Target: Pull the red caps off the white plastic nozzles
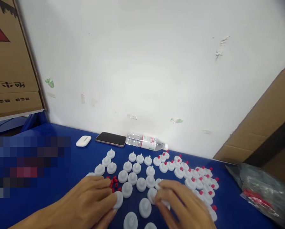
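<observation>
Many round white plastic caps [132,178] stand on a blue table [63,178]. Those toward the right carry small red plugs [200,192]; several loose red plugs [114,183] lie in a little heap by my left hand. My left hand [90,200] rests palm down, fingers curled, its fingertips touching a white cap [119,199] and the red heap. My right hand [180,202] is curled over another white cap [152,194], fingers pinched on it; what else sits under the fingers is hidden.
At the back by the white wall lie a white earbud case [83,141], a dark phone [111,139] and a water bottle [146,142] on its side. Cardboard boxes [11,63] stand left and right. A clear bag [264,190] with red parts sits at the right edge.
</observation>
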Demonstrator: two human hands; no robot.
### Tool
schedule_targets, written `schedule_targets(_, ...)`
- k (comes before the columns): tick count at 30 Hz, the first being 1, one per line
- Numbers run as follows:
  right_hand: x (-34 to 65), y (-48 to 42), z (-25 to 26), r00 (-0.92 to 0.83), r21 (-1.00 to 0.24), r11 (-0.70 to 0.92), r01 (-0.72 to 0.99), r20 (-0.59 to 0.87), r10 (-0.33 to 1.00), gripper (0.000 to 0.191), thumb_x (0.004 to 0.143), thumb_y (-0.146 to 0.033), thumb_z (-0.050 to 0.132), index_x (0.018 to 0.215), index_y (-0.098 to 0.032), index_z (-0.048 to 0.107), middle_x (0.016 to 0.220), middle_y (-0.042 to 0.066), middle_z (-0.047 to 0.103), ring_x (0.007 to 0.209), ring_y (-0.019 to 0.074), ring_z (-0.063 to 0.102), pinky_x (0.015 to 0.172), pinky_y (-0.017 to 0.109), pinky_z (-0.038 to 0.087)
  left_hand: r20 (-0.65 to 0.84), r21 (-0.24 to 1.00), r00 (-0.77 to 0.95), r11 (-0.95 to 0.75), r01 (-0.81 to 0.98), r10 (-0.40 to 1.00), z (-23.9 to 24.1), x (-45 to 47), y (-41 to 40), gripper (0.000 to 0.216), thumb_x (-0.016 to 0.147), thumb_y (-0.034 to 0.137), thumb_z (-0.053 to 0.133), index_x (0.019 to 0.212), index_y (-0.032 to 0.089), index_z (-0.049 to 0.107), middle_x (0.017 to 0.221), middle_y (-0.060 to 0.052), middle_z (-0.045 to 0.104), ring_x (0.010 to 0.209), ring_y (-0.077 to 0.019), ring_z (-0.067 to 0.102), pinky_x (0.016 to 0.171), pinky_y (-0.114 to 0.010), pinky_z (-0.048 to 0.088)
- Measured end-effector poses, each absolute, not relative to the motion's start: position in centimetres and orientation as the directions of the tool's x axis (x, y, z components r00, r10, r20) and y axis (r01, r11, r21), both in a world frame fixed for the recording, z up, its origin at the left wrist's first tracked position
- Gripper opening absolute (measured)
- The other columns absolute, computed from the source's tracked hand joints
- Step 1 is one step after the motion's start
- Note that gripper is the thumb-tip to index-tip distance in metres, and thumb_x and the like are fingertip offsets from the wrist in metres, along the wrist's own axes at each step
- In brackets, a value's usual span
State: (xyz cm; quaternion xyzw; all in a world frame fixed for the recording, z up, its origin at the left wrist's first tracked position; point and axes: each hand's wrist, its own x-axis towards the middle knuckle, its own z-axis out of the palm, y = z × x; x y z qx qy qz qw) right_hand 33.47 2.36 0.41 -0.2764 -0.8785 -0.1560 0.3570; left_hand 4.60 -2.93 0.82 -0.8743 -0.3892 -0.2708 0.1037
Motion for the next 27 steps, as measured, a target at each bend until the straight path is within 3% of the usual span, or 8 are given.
schedule_targets(2, 34.4, 3.3, 0.6, -0.555, 0.060, 0.753, 0.655, 0.715, 0.426, 0.018, 0.104, -0.028, 0.054, 0.108, -0.027, 0.071, 0.109, 0.006, 0.076, 0.094, 0.0201, 0.076, 0.078, 0.030, 0.064, 0.520, 0.072, 0.527, -0.649, 0.757, 0.672, 1.6, 4.6, -2.6, 0.023, 0.097, 0.016, 0.043, 0.079, 0.024, 0.054, 0.068, -0.001, 0.062, 0.069, -0.0209, 0.059, 0.080, -0.032, 0.052)
schedule_targets(4, 34.9, 4.0, 0.4, -0.495, 0.043, 0.690, 0.722, 0.729, 0.472, 0.026, 0.106, -0.036, 0.051, 0.116, -0.024, 0.072, 0.114, 0.008, 0.075, 0.106, 0.0257, 0.073, 0.088, 0.040, 0.064, 0.500, 0.113, 0.494, -0.619, 0.777, 0.712, 1.8, 4.7, -2.5, 0.021, 0.097, 0.016, 0.043, 0.084, 0.024, 0.057, 0.075, -0.001, 0.065, 0.078, -0.0219, 0.062, 0.090, -0.034, 0.050)
schedule_targets(7, 34.9, 4.7, -0.4, -0.449, 0.041, 0.605, 0.795, 0.711, 0.541, 0.037, 0.109, -0.038, 0.043, 0.120, -0.018, 0.073, 0.118, 0.010, 0.076, 0.112, 0.0324, 0.071, 0.090, 0.051, 0.063, 0.472, 0.125, 0.468, -0.583, 0.803, 0.747, 1.3, 4.7, -2.6, 0.019, 0.097, 0.018, 0.046, 0.093, 0.025, 0.062, 0.087, -0.002, 0.070, 0.091, -0.0244, 0.063, 0.102, -0.039, 0.045)
schedule_targets(10, 34.8, 4.9, -1.4, -0.482, 0.054, 0.577, 0.815, 0.615, 0.624, 0.043, 0.110, -0.034, 0.038, 0.120, -0.015, 0.075, 0.120, 0.010, 0.076, 0.111, 0.0337, 0.072, 0.089, 0.052, 0.064, 0.459, 0.098, 0.479, -0.579, 0.810, 0.748, 0.5, 4.9, -2.7, 0.016, 0.096, 0.019, 0.049, 0.096, 0.026, 0.064, 0.095, -0.002, 0.072, 0.099, -0.0263, 0.063, 0.107, -0.042, 0.042)
schedule_targets(13, 34.7, 4.7, -2.0, -0.533, 0.030, 0.612, 0.791, 0.524, 0.664, 0.044, 0.110, -0.031, 0.035, 0.128, -0.015, 0.072, 0.127, 0.009, 0.073, 0.118, 0.0313, 0.070, 0.096, 0.049, 0.062, 0.495, 0.100, 0.480, -0.596, 0.796, 0.724, 0.1, 5.2, -2.9, 0.015, 0.096, 0.019, 0.051, 0.091, 0.026, 0.063, 0.091, -0.002, 0.071, 0.096, -0.0256, 0.062, 0.106, -0.041, 0.041)
schedule_targets(17, 34.7, 4.4, -2.1, -0.468, -0.075, 0.580, 0.811, 0.510, 0.721, 0.042, 0.110, -0.034, 0.036, 0.135, -0.022, 0.068, 0.136, 0.007, 0.069, 0.125, 0.0272, 0.066, 0.101, 0.043, 0.060, 0.519, 0.078, 0.471, -0.588, 0.805, 0.714, 0.2, 5.3, -2.7, 0.015, 0.096, 0.018, 0.050, 0.092, 0.025, 0.062, 0.089, -0.002, 0.069, 0.092, -0.0259, 0.059, 0.102, -0.042, 0.038)
schedule_targets(22, 35.1, 5.3, -3.0, -0.354, -0.108, 0.489, 0.866, 0.559, 0.750, 0.050, 0.109, -0.049, 0.033, 0.137, -0.026, 0.066, 0.143, 0.010, 0.063, 0.132, 0.0367, 0.060, 0.102, 0.063, 0.055, 0.404, 0.016, 0.436, -0.483, 0.875, 0.804, 0.5, 4.8, -1.8, 0.024, 0.098, 0.013, 0.042, 0.089, 0.020, 0.063, 0.084, -0.005, 0.064, 0.084, -0.0275, 0.053, 0.089, -0.047, 0.035)
schedule_targets(27, 34.9, 6.1, -3.5, -0.368, -0.144, 0.487, 0.861, 0.485, 0.793, 0.056, 0.109, -0.053, 0.030, 0.145, -0.024, 0.060, 0.147, 0.009, 0.059, 0.140, 0.0345, 0.052, 0.110, 0.061, 0.049, 0.307, 0.067, 0.372, -0.410, 0.910, 0.876, 0.9, 5.0, -1.7, 0.031, 0.101, 0.013, 0.035, 0.086, 0.018, 0.062, 0.085, -0.006, 0.059, 0.087, -0.0281, 0.048, 0.086, -0.047, 0.033)
